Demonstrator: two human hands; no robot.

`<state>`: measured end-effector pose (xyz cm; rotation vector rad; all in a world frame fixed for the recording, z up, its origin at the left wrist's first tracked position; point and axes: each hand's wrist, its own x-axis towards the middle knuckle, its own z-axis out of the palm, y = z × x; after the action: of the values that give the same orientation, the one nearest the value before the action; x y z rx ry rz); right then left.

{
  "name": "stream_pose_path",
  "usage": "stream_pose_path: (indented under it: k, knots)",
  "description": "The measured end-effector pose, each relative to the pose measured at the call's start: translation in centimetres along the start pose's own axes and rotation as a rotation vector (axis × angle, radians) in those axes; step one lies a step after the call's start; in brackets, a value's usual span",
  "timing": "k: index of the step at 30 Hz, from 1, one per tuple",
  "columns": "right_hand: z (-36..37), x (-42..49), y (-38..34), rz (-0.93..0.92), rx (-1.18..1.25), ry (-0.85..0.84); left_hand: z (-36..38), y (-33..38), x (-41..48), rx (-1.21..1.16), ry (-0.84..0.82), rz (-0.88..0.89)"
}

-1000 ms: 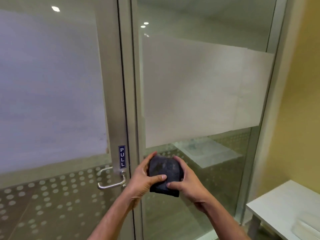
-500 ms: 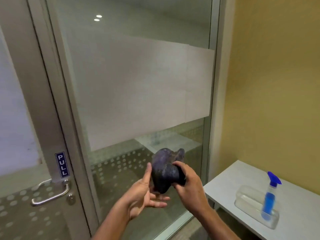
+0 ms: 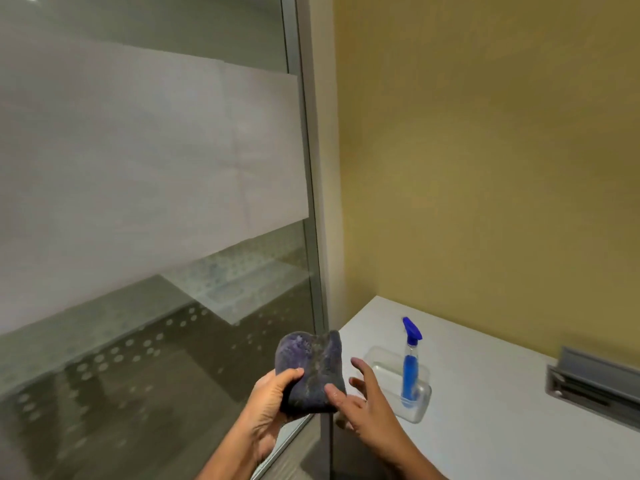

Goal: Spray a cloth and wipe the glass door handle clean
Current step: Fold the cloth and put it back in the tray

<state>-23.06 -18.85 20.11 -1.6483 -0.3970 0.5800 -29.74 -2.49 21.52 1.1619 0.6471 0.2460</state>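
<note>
- Cloth [image 3: 311, 370] now sits pinched in left hand [image 3: 268, 407] alone; right hand [image 3: 363, 400] has let go, fingers spread.
- Spray bottle [image 3: 411, 363] has come into view; right hand probably reaches for it, though blur obscures this.

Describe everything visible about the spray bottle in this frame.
The spray bottle stands upright in a shallow clear plastic tray on the white table, near the yellow wall. It has a blue trigger head with the nozzle pointing left, a clear neck, and a slim see-through body that looks blue with liquid up to the neck. Nothing grips it: the right hand is open, fingers spread, just left of the tray and not touching the bottle.
</note>
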Motion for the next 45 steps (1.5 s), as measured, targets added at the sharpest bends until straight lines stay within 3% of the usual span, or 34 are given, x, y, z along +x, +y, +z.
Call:
stream_pose_path:
  k: [2, 5, 14, 18, 31, 39, 45]
  knots:
    - [-1.8, 1.1, 0.3, 0.268, 0.177, 0.007, 2.1, -1.0, 0.9, 0.014, -0.029, -0.003]
    - [-4.4, 3.0, 1.7, 0.422, 0.36, 0.009, 4.8, -2.7, 2.6, 0.033, -0.071, -0.019]
    - [-8.5, 8.9, 5.7, 0.467, 0.552, 0.213, 8.2, -5.4, 10.3, 0.091, -0.159, -0.058]
    - [-7.3, 13.5, 7.4, 0.427, 0.561, 0.408, 9.2, -5.5, 15.3, 0.234, -0.147, -0.035]
    - [-6.5, 27.2, 13.9, 0.294, 0.191, 0.738, 10.5, -10.3, 32.7, 0.429, -0.237, -0.042]
    - [-6.7, 30.4, 17.0, 0.265, -0.155, 0.773, 11.5, -14.0, 37.6, 0.583, -0.302, -0.008]
    - [-6.6, 32.6, 19.0, 0.382, -0.263, 0.804, 11.8, -15.5, 39.5, 0.769, -0.343, 0.067]
